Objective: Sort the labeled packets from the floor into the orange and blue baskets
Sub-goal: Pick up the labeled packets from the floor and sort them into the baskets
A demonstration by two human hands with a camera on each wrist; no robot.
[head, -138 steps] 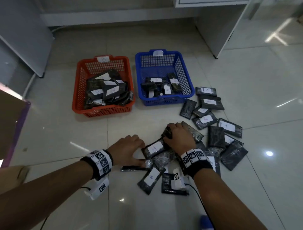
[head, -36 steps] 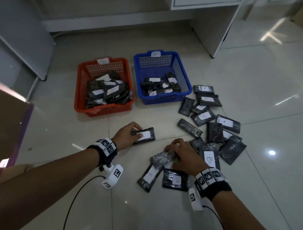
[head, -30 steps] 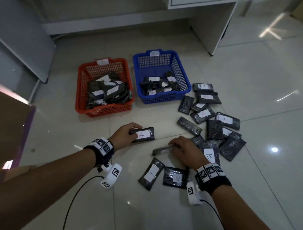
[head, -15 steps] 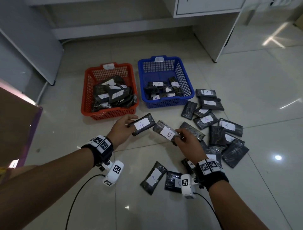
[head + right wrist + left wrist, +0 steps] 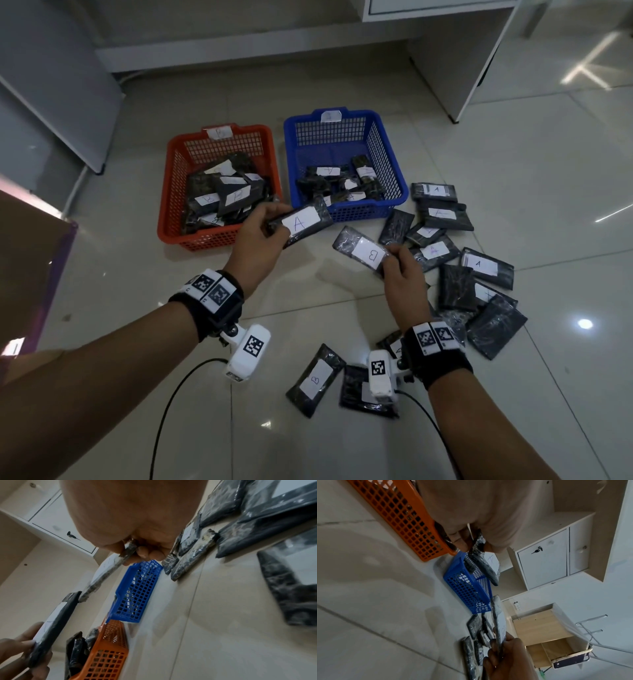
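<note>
My left hand (image 5: 260,233) pinches a black packet labelled A (image 5: 301,221) by its left end, held above the floor in front of the two baskets. My right hand (image 5: 399,270) pinches a black packet labelled B (image 5: 364,251) by its lower right end, just right of the first. The orange basket (image 5: 164,222), tagged B, holds several packets. The blue basket (image 5: 387,154), tagged A, holds several more. In the left wrist view the A packet (image 5: 483,562) hangs before the blue basket (image 5: 465,588). In the right wrist view the B packet (image 5: 106,572) runs edge-on from my fingers.
Several labelled black packets (image 5: 476,263) lie scattered on the tiled floor right of the baskets, and a B packet (image 5: 315,378) lies near my right wrist. A white desk leg (image 5: 455,58) stands at the back right. A brown box (image 5: 30,267) sits at the left.
Both hands have lifted their packets off the floor and carried them forward toward the baskets. The right hand picked up the B packet and turned its label upward.
</note>
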